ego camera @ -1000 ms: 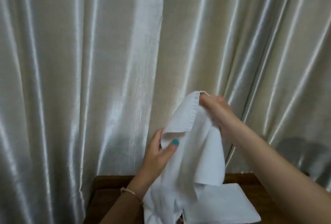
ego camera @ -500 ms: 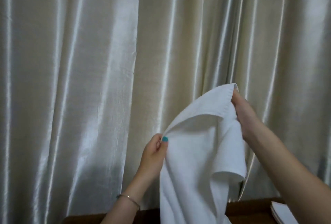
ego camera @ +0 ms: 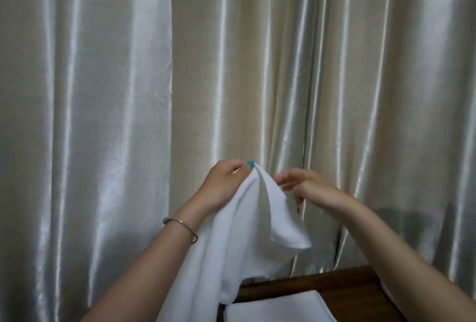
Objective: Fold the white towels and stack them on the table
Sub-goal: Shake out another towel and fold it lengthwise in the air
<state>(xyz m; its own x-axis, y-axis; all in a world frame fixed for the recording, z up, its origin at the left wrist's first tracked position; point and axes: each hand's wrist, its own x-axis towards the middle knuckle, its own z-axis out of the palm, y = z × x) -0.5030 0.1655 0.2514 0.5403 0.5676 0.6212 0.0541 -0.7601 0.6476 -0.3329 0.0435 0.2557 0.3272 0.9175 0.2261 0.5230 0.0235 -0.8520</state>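
Observation:
A white towel (ego camera: 231, 244) hangs in the air in front of me, draping down past the bottom edge of the view. My left hand (ego camera: 224, 185) pinches its top edge between thumb and fingers. My right hand (ego camera: 306, 189) is close beside it on the right, fingers bent against the towel's upper fold; whether it grips the cloth is unclear. A folded white towel (ego camera: 275, 307) lies flat on the dark wooden table (ego camera: 342, 285) at the bottom right.
Shiny cream curtains (ego camera: 128, 115) fill the whole background right behind the table. A thin metal bangle (ego camera: 180, 226) sits on my left wrist.
My hands have come together: the right hand dropped from its raised spread position toward the left hand, so the towel's top edge now bunches into a peak. The folded towel is back in view.

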